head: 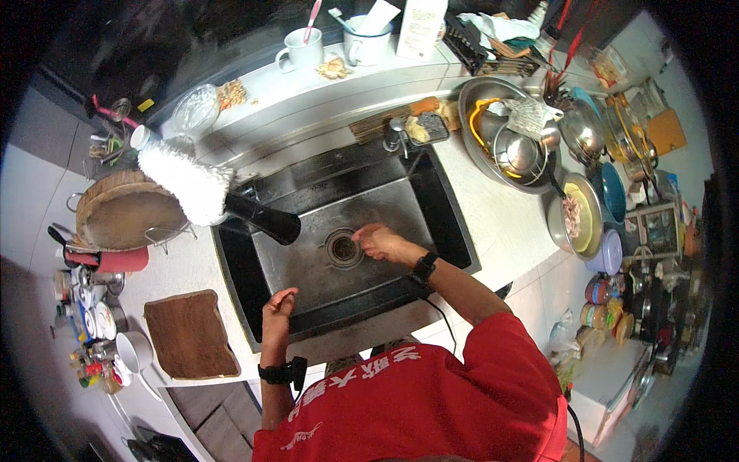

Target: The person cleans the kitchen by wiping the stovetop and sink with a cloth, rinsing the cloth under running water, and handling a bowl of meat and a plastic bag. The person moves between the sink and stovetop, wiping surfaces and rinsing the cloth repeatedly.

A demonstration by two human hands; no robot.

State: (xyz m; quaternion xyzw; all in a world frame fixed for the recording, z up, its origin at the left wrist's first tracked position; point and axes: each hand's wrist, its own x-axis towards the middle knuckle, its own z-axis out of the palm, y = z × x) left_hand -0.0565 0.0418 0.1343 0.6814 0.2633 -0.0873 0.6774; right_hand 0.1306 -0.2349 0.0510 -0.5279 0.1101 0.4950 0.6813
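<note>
The black sink (340, 294) lies before me, its basin floor wet-looking. Over the basin, my right hand (382, 242) hangs beside the round drain (344, 248), its fingers partly curled with nothing visible in them. My left hand (279, 309) is above the sink's near left edge, fingers loosely bent, and I see no object in it. Both wrists wear black bands. From the left, a black cylindrical part (265, 219) juts over the basin, with a fluffy white cloth (185, 179) behind it. A soap dispenser pump (398, 136) stands at the far rim.
A brown wooden board (190, 335) and a round chopping block (130, 213) are left. To the right stand a large metal basin (470, 138) and a bowl with pale pink meat (571, 216). Two mugs (305, 52) with toothbrushes stand on the back ledge.
</note>
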